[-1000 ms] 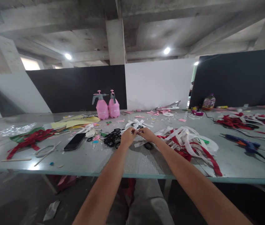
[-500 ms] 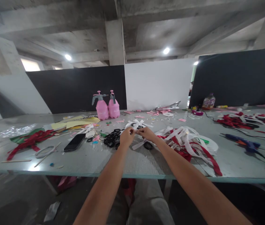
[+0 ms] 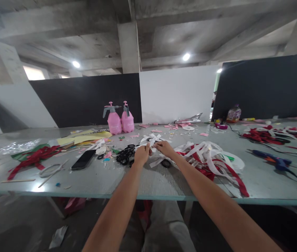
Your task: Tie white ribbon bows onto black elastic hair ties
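My left hand (image 3: 142,154) is closed in a pinch on a white ribbon (image 3: 152,141) over the middle of the table. Just to its right, my right hand (image 3: 165,149) has its fingers drawn together at the same ribbon. The ribbon between the fingertips is small and partly covered, so its shape is hard to make out. More white ribbon pieces lie behind the fingers. A pile of black elastic bands (image 3: 125,154) rests beside my left hand, and a single black band (image 3: 165,163) lies below my right wrist. White and red ribbons (image 3: 208,155) are heaped right of my right hand.
A black phone (image 3: 83,160) and a red ribbon bundle (image 3: 36,156) lie to the left. Two pink spray bottles (image 3: 121,123) stand at the back. On the right is a blue glue gun (image 3: 270,158) with its cord. The table's front edge (image 3: 161,197) runs beneath my forearms.
My fingertips, which met closely before, are now slightly apart. The left hand has turned a little, and more white ribbon shows between the hands.
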### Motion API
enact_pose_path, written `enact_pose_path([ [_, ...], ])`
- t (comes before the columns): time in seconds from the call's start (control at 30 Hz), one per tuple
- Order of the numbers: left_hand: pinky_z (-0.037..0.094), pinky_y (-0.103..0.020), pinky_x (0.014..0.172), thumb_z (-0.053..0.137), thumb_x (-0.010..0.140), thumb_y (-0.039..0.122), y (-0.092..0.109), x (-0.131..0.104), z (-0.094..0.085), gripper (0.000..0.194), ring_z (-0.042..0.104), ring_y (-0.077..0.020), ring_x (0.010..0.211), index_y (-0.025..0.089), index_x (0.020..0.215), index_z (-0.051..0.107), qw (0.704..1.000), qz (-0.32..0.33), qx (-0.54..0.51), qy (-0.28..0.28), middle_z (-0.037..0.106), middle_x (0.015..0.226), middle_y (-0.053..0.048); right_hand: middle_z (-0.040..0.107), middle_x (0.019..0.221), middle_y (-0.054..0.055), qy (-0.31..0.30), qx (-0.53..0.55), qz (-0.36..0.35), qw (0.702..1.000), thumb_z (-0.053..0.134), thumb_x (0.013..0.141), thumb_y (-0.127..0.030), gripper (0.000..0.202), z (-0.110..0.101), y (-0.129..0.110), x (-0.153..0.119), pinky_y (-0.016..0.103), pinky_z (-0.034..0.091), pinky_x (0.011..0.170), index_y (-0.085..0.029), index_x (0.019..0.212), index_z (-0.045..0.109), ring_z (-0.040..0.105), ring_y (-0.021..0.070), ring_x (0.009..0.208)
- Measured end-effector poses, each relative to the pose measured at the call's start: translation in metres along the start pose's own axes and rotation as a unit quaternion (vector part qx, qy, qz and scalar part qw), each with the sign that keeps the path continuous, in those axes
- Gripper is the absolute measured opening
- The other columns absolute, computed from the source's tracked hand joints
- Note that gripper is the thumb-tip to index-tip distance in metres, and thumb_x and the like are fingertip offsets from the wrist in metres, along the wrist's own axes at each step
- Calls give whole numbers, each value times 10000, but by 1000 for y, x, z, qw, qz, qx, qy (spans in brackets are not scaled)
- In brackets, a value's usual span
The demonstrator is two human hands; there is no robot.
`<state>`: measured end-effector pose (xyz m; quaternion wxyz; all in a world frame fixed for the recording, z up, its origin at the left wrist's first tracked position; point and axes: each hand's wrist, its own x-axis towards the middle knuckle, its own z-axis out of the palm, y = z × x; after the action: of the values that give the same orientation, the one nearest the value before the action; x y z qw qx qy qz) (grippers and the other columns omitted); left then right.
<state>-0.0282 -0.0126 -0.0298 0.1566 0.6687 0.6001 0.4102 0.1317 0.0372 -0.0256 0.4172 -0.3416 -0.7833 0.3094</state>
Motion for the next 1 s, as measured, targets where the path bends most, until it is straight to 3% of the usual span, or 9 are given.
enact_pose_path([
  [0.07, 383, -238, 561, 234, 884, 612, -3, 1, 4, 653, 549, -128, 514, 180, 685, 681, 998, -10, -43, -46, 659, 613, -52, 429, 499, -40, 6, 26, 5, 1000, 500, 771, -454, 345, 0, -1, -1, 199, 275, 475, -143, 643, 578, 346, 71, 476],
  [0.13, 395, -235, 543, 243, 871, 635, -6, 2, 9, 657, 525, -112, 473, 161, 845, 697, 994, 5, -94, -59, 689, 701, -51, 384, 459, -57, -2, 70, 30, 997, 490, 770, -478, 353, 1, -1, -2, 200, 259, 437, -158, 628, 534, 315, 62, 417],
  [0.27, 431, -234, 562, 323, 855, 632, -7, 4, 15, 625, 557, -98, 525, 158, 1179, 570, 983, 39, -176, -40, 686, 941, -64, 358, 430, -70, -28, 121, 69, 990, 496, 757, -489, 363, 3, 0, -3, 201, 242, 388, -180, 573, 441, 297, 54, 357],
  [0.37, 437, -224, 564, 453, 838, 555, -4, 7, 15, 598, 573, -90, 545, 158, 1285, 454, 974, 37, -222, -17, 665, 926, -63, 378, 438, -67, -31, 112, 65, 991, 505, 753, -467, 350, 5, 2, -2, 195, 248, 380, -178, 568, 439, 316, 51, 352],
  [0.5, 419, -192, 523, 575, 777, 453, 0, 12, 12, 607, 558, -76, 543, 144, 1273, 410, 955, 20, -296, 27, 665, 868, -56, 387, 447, -74, -47, 116, 80, 989, 533, 730, -451, 310, 5, 3, -1, 195, 227, 370, -169, 609, 491, 297, 45, 336],
  [0.7, 404, -184, 488, 636, 702, 373, -3, 17, 9, 496, 509, -53, 485, 154, 1125, 501, 942, 2, -325, 80, 644, 821, -15, 379, 453, -85, -46, 84, 73, 993, 593, 694, -458, 344, 6, -1, -2, 191, 222, 398, -140, 824, 614, 295, 52, 373],
  [0.87, 364, -182, 471, 623, 703, 421, -5, 18, 7, 355, 455, -48, 465, 137, 915, 601, 936, 2, -342, 87, 590, 674, 16, 441, 516, -48, -23, 52, 25, 998, 601, 700, -472, 348, 4, -1, -1, 195, 278, 477, -126, 732, 624, 356, 66, 487],
  [1.0, 343, -186, 477, 651, 676, 467, -5, 17, 7, 404, 449, -53, 478, 131, 900, 644, 935, -13, -347, 70, 580, 631, 18, 457, 528, -42, -12, 46, 13, 999, 576, 721, -465, 343, 3, 1, 0, 196, 292, 494, -125, 705, 619, 368, 68, 498],
])
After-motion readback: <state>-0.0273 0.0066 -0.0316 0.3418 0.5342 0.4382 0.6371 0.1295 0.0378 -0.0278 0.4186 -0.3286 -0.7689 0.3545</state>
